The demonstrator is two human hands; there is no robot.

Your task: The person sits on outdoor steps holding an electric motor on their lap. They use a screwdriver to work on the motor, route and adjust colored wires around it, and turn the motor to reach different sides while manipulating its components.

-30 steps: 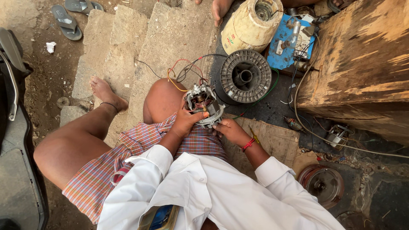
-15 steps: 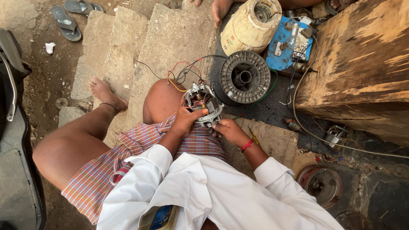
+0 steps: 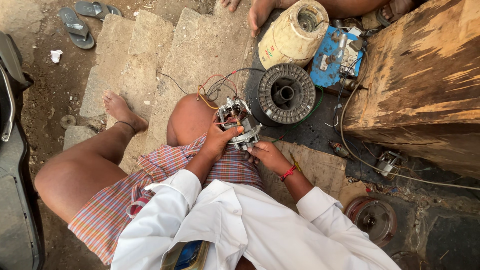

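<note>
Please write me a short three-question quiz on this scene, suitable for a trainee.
1. True or false: both hands are on the small electric motor at the person's knee.
2. What lies just beyond the motor, on the ground?
A. a dark round ribbed spool
B. a hammer
C. a glass bottle
3. Fill in: loose red, yellow and black ______ trail from the motor's top.

Key
1. True: the left hand grips it from the side, with the thumb over its body, and the right hand touches its lower edge.
2. A.
3. wires.
</note>
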